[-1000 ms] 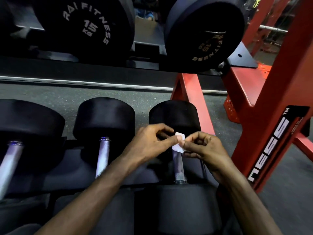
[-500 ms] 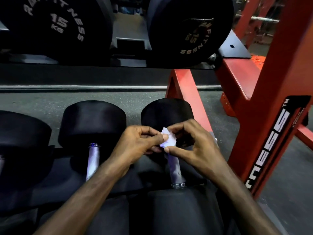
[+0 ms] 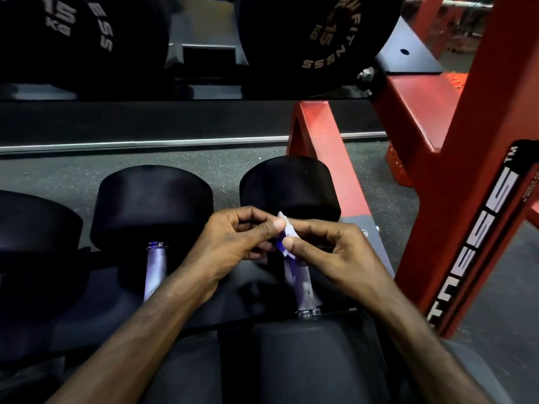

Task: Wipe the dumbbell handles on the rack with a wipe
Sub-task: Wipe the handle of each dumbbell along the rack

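Observation:
A small white wipe (image 3: pixel 284 233) is pinched between my left hand (image 3: pixel 233 243) and my right hand (image 3: pixel 329 252), just above the far end of the rightmost dumbbell's metal handle (image 3: pixel 300 282). That dumbbell has a black round head (image 3: pixel 288 185) beyond my fingers and lies on the dark rack (image 3: pixel 102 313). To its left rests a second dumbbell with a bare metal handle (image 3: pixel 156 268). A third black head (image 3: pixel 32 228) shows at the far left. Most of the wipe is hidden by my fingertips.
A red steel frame (image 3: pixel 478 170) with a black lettered strip stands close on the right. Two large 15 kg weight plates (image 3: pixel 315 39) sit on the upper tier ahead. Grey speckled floor (image 3: pixel 116 173) lies between the tiers.
Both hands keep working the wipe between their fingertips, and it looks more crumpled now. My view has shifted a little, so the dumbbells sit further left in the frame than a second ago.

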Demonstrator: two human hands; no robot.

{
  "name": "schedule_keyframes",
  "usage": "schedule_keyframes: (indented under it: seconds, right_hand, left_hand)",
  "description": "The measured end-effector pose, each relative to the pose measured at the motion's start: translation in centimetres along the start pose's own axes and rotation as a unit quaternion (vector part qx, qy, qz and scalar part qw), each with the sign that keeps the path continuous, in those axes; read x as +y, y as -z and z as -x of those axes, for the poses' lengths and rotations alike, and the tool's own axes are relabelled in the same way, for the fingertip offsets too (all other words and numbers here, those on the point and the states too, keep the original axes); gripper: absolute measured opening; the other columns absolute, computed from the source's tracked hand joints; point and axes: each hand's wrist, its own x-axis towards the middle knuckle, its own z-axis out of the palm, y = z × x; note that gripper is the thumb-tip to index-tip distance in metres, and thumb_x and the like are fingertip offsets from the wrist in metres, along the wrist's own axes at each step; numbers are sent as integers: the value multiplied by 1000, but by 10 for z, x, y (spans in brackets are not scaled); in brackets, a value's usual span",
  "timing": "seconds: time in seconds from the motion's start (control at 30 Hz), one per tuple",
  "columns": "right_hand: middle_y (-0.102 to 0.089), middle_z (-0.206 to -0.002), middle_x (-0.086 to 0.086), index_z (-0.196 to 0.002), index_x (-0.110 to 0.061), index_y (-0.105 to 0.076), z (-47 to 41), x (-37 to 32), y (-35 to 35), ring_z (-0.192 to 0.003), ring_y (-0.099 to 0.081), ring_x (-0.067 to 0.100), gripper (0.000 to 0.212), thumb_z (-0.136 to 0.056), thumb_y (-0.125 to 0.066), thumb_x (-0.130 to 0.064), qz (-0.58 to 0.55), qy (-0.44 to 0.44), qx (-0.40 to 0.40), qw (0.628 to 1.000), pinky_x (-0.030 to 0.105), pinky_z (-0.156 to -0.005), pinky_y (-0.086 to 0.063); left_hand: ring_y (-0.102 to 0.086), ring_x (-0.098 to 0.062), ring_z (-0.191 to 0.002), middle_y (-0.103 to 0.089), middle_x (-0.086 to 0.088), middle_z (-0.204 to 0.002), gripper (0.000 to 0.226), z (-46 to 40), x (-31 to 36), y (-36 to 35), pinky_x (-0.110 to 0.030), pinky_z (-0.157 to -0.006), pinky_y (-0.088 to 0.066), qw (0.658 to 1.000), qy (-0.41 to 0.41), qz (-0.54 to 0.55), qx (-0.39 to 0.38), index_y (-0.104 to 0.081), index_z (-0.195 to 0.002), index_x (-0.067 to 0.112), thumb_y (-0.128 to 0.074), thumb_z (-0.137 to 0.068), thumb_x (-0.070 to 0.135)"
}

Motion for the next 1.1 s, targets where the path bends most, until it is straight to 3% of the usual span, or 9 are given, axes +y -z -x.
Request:
schedule_keyframes:
  seconds: [0.17,0.23,0.37,0.5,0.6,0.7,0.77,0.97,1.1]
  right_hand:
    - [-58,-105,14,-124,-23,-77,0,-2,-1,-85,-68,35,29,-99,-64,-29,-37,-42,12,998,48,-74,-65]
    - [-64,-108,18,-128,-17,-75,3,-4,-2,-84,-66,24,29,-102,-62,-19,-92,-54,-5,994,43,-76,-64]
    - [-78,-115,8,-131,-14,-71,6,-12,-4,-99,-70,15,37,-96,-68,-3,-147,-69,-7,987,34,-78,-61]
    - [-74,-115,22,-129,-12,-72,6,-15,-2,-96,-73,25,38,-91,-72,-4,-222,-100,26,969,35,-79,-63]
    - [-72,-117,24,-124,-8,-70,7,-19,1,-90,-73,29,40,-84,-73,-3,-317,-160,54,933,43,-81,-64]
    - [-68,-125,31,-130,-5,-63,9,-23,4,-107,-68,39,48,-82,-69,-3,-375,-206,34,903,49,-88,-63]
    - [-68,-125,33,-132,-4,-61,10,-26,3,-111,-67,40,46,-86,-63,-1,-379,-217,16,899,49,-91,-62]
    - [-74,-117,20,-122,-6,-65,9,-27,3,-97,-73,27,36,-93,-48,6,-345,-221,13,912,43,-83,-63]
    - [-65,-111,23,-111,-8,-71,9,-21,5,-95,-61,34,33,-82,-59,3,-291,-200,-20,935,50,-84,-62]
  left_hand:
    - [-69,-14,-75,-79,-10,-87,35,1,-1,-4,-29,-75,-58,1000,-13,8,19,-77,-93,12,-83,-76,41]
    - [-69,-14,-76,-77,-7,-85,33,2,-1,-5,-32,-77,-60,999,-18,21,20,-76,-93,12,-84,-78,39]
    - [-75,-15,-87,-81,-8,-93,27,3,2,-4,-44,-90,-63,999,-37,-2,20,-77,-98,8,-83,-88,32]
    - [-77,-19,-93,-81,-9,-105,27,8,12,1,-43,-90,-64,999,-44,15,-18,-78,-110,8,-83,-89,25]
    - [-75,-20,-95,-77,-9,-117,48,9,16,9,-40,-89,-64,992,-69,-29,-105,-74,-120,12,-92,-76,10]
    - [-70,-17,-90,-74,-9,-117,52,5,14,16,-36,-88,-62,977,-111,-114,-144,-75,-118,15,-95,-72,-1]
    - [-69,-14,-88,-77,-6,-109,43,5,14,18,-33,-87,-60,972,-133,-128,-148,-78,-114,13,-94,-75,2]
    - [-69,-16,-89,-74,-7,-106,24,5,17,23,-46,-85,-60,971,-162,-112,-135,-84,-94,10,-93,-74,19]
    - [-72,-16,-93,-78,-9,-105,15,4,16,25,-29,-86,-60,981,-141,-46,-124,-81,-89,7,-88,-78,15]
